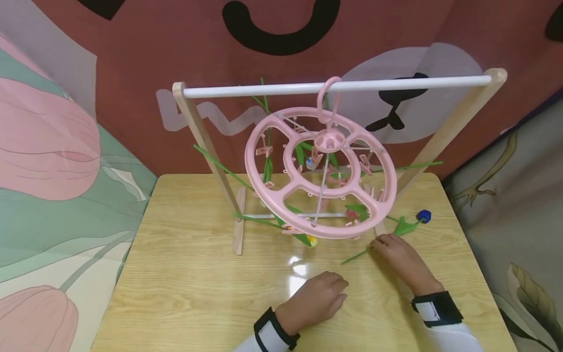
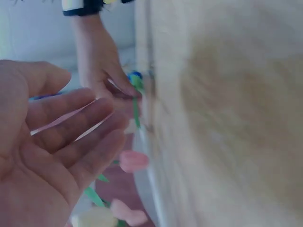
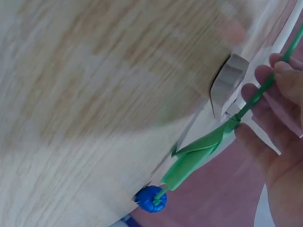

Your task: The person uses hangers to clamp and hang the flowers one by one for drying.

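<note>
My right hand (image 1: pixel 401 260) pinches the green stem of an artificial flower with a blue bloom (image 1: pixel 423 216) near the table's right side. In the right wrist view, thumb and fingers close around the stem, and a folded green leaf (image 3: pixel 201 153) sits between hand and bloom. My left hand (image 1: pixel 313 302) hovers over the front middle of the table, holding nothing, its fingers loosely extended in the left wrist view. Beyond both hands, a round pink clip hanger (image 1: pixel 281 199) hangs by its hook, with several artificial flowers in its pink clips, among them a yellow one (image 1: pixel 313 240).
A wooden stand with a white top bar (image 1: pixel 255 90) carries the hanger. Its left foot (image 1: pixel 238 237) rests on the wood-grain table (image 1: pixel 184 274). Behind the table hangs a patterned cloth (image 1: pixel 132 88). Green stems stick out on both sides of the hanger.
</note>
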A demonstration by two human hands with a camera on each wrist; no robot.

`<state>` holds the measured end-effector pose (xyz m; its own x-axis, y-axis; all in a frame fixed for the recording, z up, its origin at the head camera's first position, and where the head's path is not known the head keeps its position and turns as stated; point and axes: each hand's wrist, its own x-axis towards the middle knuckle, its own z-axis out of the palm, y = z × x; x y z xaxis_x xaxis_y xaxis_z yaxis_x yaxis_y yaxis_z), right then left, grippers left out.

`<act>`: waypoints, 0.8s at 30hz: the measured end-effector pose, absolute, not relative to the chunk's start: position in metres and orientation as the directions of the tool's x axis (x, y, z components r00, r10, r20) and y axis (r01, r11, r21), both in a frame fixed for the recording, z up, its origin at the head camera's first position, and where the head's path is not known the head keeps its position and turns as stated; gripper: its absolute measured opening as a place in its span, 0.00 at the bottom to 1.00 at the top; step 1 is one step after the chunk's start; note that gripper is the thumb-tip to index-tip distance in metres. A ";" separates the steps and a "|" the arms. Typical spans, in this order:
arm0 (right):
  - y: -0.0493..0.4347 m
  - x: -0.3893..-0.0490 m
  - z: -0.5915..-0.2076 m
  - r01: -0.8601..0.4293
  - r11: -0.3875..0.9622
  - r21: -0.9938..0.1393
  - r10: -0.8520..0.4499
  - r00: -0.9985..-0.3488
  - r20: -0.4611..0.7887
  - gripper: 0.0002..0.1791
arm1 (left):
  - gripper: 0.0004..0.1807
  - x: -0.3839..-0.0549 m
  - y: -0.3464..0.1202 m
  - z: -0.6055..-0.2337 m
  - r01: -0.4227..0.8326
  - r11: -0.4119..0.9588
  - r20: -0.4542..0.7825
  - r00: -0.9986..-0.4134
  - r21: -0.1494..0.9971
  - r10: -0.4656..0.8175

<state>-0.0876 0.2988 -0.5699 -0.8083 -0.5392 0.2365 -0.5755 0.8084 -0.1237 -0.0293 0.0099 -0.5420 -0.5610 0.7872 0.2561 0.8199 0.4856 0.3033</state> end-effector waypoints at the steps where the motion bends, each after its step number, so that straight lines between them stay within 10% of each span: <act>1: 0.298 -0.087 -0.569 -0.580 0.804 -0.130 -0.543 -0.805 0.239 0.24 | 0.14 -0.031 0.015 -0.538 0.829 0.479 0.269 -0.551 0.291 0.790; 12: 0.268 -0.076 -0.545 -0.659 0.747 -0.091 -0.607 -0.731 0.311 0.21 | 0.12 -0.061 0.045 -0.518 0.774 0.632 0.317 -0.591 -0.038 0.742; 24: 0.241 -0.067 -0.522 -0.703 0.708 -0.067 -0.637 -0.677 0.367 0.21 | 0.06 -0.065 0.045 -0.507 0.683 0.728 0.310 -0.679 -0.066 0.665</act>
<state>-0.0671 0.2408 -0.5216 -0.6774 -0.6374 0.3672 -0.7028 0.7082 -0.0670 -0.0645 0.0450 -0.5072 -0.6794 0.6652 0.3096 0.6826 0.7278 -0.0656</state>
